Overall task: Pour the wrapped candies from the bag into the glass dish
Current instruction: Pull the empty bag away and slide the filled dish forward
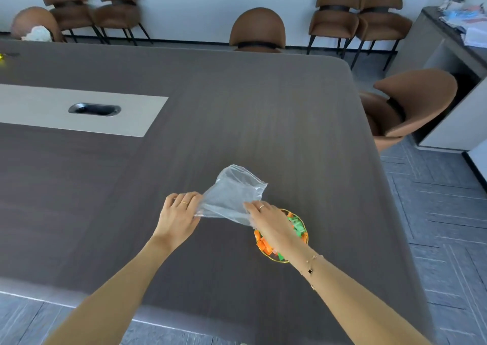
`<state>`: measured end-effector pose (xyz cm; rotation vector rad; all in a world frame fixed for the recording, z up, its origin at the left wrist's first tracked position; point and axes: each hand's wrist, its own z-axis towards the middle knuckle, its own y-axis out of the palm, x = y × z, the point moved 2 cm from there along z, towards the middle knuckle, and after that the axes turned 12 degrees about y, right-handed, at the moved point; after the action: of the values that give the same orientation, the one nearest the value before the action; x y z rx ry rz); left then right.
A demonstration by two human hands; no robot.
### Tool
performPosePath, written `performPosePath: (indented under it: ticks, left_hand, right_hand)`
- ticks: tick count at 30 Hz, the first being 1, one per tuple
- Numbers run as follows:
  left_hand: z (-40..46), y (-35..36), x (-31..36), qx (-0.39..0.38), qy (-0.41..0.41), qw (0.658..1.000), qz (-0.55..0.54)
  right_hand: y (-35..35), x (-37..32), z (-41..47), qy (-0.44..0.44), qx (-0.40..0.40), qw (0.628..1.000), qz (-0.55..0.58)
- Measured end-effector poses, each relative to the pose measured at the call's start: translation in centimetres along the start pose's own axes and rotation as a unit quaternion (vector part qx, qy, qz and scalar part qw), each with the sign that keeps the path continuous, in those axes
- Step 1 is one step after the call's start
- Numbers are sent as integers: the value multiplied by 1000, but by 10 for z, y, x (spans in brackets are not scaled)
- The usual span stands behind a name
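A clear plastic bag (233,191) looks empty and is held up above the table, its closed end pointing away from me. My left hand (179,217) pinches its left corner. My right hand (268,222) grips its lower right edge, directly over the glass dish (304,226). The dish has a gold rim and holds orange and green wrapped candies (297,224). My right hand and wrist hide much of the dish.
The dark wooden table (237,112) has a light inset strip with a cable port (94,109) at the left. Brown chairs (257,29) stand along the far side and at the right edge. A cabinet (448,54) with papers stands at the right.
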<state>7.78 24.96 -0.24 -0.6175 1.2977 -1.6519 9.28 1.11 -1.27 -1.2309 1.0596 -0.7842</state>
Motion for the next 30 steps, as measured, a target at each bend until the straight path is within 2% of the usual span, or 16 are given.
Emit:
performPosePath:
  ticks: [4,8,12,17,19,21,26,28,30]
  left_hand:
    - [-29,26,2,-164,-4,986,-29]
    - [-44,54,20,-322,-43,942,-87]
    - [-49,70,37,-392,-83,909,-117]
    - [-56,82,41,-488,-98,854,-148]
    - [-58,85,40,-496,-93,852,-139]
    - [-56,84,40,-479,-95,864,-126]
    - [-39,71,36,-402,-113,905,-86]
    - [-27,66,35,-397,-104,910,-59]
    - [-10,63,39,-375,-101,919,-67]
  right_hand:
    - [52,-9,-25,-26,-129,991,-17]
    - [72,-23,-38,-26,-202,979,-19]
    - [83,-33,-41,-17,-215,976,17]
    - [99,-33,-46,-2,-239,971,-8]
    - [102,-34,-47,8,-242,970,-29]
    - [102,-35,-47,12,-230,972,-32]
    - [74,-22,-43,34,-108,988,105]
    - [56,0,-42,66,-74,988,118]
    - [43,33,-41,136,-57,980,133]
